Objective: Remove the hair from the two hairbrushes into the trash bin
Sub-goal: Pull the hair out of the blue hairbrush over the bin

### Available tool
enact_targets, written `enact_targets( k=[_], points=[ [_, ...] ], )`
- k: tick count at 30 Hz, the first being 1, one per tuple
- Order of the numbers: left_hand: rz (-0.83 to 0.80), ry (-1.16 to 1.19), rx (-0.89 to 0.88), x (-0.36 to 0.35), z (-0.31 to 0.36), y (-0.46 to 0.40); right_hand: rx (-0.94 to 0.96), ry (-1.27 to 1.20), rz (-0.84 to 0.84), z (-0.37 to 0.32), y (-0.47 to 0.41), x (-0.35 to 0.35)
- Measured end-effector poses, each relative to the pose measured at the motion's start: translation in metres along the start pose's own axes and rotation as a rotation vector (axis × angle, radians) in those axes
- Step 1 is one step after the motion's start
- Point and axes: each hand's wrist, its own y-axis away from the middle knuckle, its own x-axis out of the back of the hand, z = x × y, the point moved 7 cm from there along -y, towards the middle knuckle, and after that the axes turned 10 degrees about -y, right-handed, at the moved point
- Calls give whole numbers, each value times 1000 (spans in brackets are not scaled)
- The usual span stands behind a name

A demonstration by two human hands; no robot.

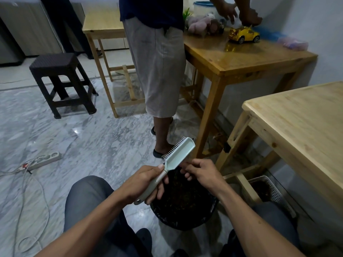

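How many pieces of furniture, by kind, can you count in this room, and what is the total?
Wooden tables: 3, namely the far table, the table with the toys and the near table.
Dark stool: 1.
Total: 4.

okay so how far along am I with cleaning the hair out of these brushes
Done: the trash bin between your knees already holds a dark mass, though whether it is hair is unclear. In hand: your left hand grips the pale green hairbrush by its handle over the bin, while your right hand reaches in at the head. Left: finishing this brush; the second brush is not in view.
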Motion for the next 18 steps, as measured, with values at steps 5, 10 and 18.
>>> enact_targets(
  k=[5, 10, 18],
  points=[
    [82, -33, -2, 9, 0, 0, -76, 151, 144, 20, 3, 29],
    [336, -296, 4, 17, 2, 0, -168, 417, 43, 26, 5, 22],
    [582, -752, -49, 22, 4, 0, -105, -108, 24, -3, -3, 6]
  ],
)
